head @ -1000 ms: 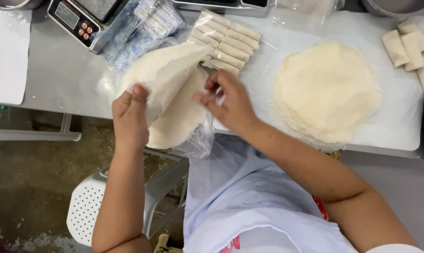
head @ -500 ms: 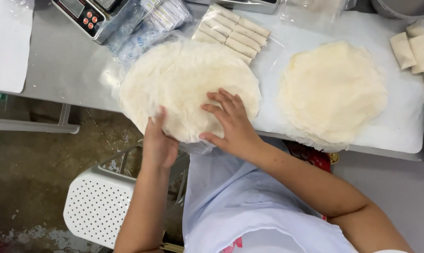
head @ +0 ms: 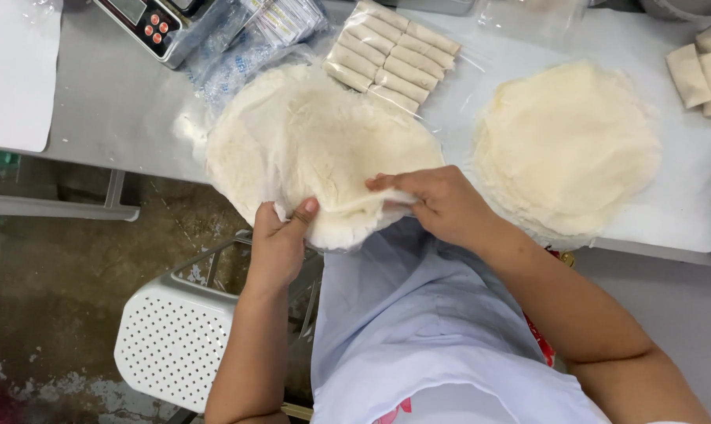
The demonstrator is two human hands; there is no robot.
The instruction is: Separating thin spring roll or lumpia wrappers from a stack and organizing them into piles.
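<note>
A stack of thin, round, pale wrappers (head: 316,141) lies at the near edge of the grey table (head: 112,102), partly overhanging it. My left hand (head: 278,239) pinches the stack's near edge from below, thumb on top. My right hand (head: 434,202) pinches a wrapper's near edge and lifts a fold of it. A second round stack of wrappers (head: 567,145) rests to the right on a white sheet (head: 685,204).
A clear packet of rolled spring rolls (head: 391,55) lies behind the near stack. A digital scale (head: 155,22) and small plastic packets (head: 245,47) sit at the back left. More folded rolls (head: 705,67) are at the far right. A white perforated stool (head: 175,338) stands below.
The wrapper stack was held folded up off the table, then laid flat. Both hands have now moved to its near edge and pinch it.
</note>
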